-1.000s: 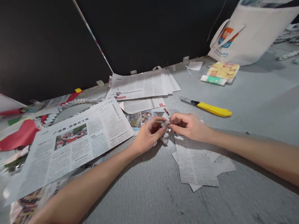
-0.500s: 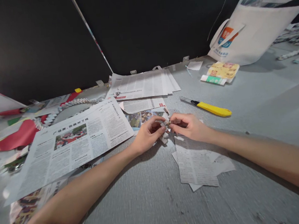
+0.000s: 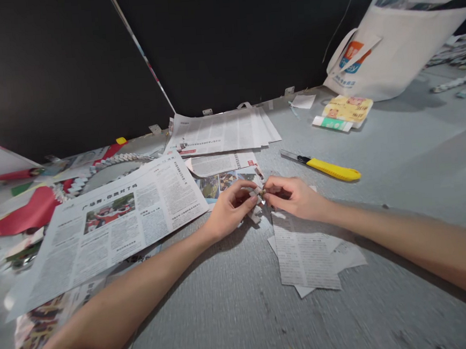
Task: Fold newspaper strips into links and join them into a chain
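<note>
Between the fingertips of both hands is a small chain of folded newspaper strips [image 3: 255, 214], partly hidden by the fingers. My left hand [image 3: 231, 209] pinches it from the left, thumb against the fingers. From the other side my right hand [image 3: 295, 197] grips the end of the same folded paper chain with thumb and forefinger. Cut newspaper pieces [image 3: 306, 255] lie on the table just below my right hand. Beyond that hand rests a yellow utility knife [image 3: 331, 169], its blade pointing left.
A large newspaper sheet [image 3: 112, 227] covers the left side, with a newspaper stack [image 3: 217, 132] at the back. Red paper [image 3: 30, 212] and a longer folded paper chain [image 3: 80, 181] lie at far left. A white bag [image 3: 400, 48] stands back right, near an eraser [image 3: 333, 123].
</note>
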Motion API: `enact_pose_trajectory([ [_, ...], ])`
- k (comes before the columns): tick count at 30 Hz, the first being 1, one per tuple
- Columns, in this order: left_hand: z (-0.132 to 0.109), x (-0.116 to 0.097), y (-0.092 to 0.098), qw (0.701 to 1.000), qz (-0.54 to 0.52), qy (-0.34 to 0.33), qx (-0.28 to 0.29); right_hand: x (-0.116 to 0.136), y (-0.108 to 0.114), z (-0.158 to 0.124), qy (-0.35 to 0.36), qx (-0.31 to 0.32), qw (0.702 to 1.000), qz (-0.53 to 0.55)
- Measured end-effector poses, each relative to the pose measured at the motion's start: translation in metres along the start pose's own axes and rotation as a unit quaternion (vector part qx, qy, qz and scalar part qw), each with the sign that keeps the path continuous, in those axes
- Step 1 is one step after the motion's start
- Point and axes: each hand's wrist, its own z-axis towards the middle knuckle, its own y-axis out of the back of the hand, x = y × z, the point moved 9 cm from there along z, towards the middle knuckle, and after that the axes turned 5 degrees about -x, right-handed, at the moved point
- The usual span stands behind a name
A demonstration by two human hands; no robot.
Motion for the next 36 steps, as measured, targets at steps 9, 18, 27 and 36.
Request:
enact_pose_trajectory([
  [9, -0.0002, 0.0009, -0.0017, 1.000, 0.012, 0.003, 0.009, 0.0029, -0.0001, -0.0004, 0.008, -0.002, 1.000, -0.006],
  [18, -0.0009, -0.0027, -0.0026, 1.000, -0.003, 0.003, 0.005, -0.0021, -0.0002, -0.0004, -0.009, 0.000, 1.000, 0.005],
  [27, -0.0007, -0.0047, -0.0038, 1.000, -0.005, -0.005, 0.008, -0.0009, 0.0000, -0.0003, -0.007, -0.003, 1.000, -0.016],
  [36, -0.0014, -0.0071, -0.0049, 1.000, -0.003, 0.002, 0.011, -0.0024, -0.0005, -0.0004, 0.003, 0.003, 1.000, -0.030],
])
